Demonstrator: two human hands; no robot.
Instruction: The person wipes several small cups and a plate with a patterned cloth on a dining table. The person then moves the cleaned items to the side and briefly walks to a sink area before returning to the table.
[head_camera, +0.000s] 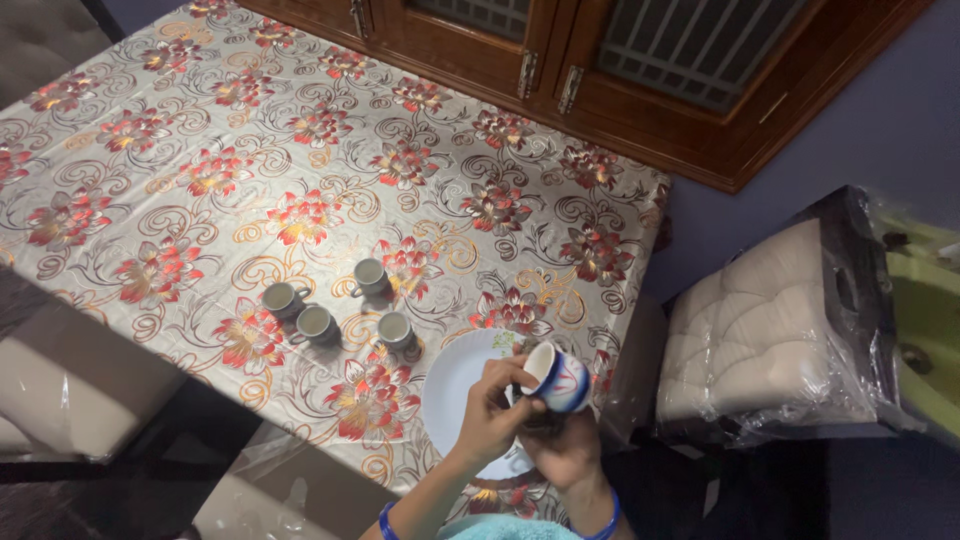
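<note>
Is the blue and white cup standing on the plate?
No, both hands, the left and the right, hold the cup tilted above the white plate.

Four small grey cups (340, 305) stand clustered on the tabletop (180, 150) just left of the white plate (455, 385) at the near edge, blocking that side. The far and left tabletop lies open. A wrapped cushioned chair (775, 325) stands close on the right.

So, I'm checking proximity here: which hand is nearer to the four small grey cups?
Left. The left hand is at the blue-and-white mug, on the side facing the grey cups. The right hand is under the mug, farther from them.
</note>
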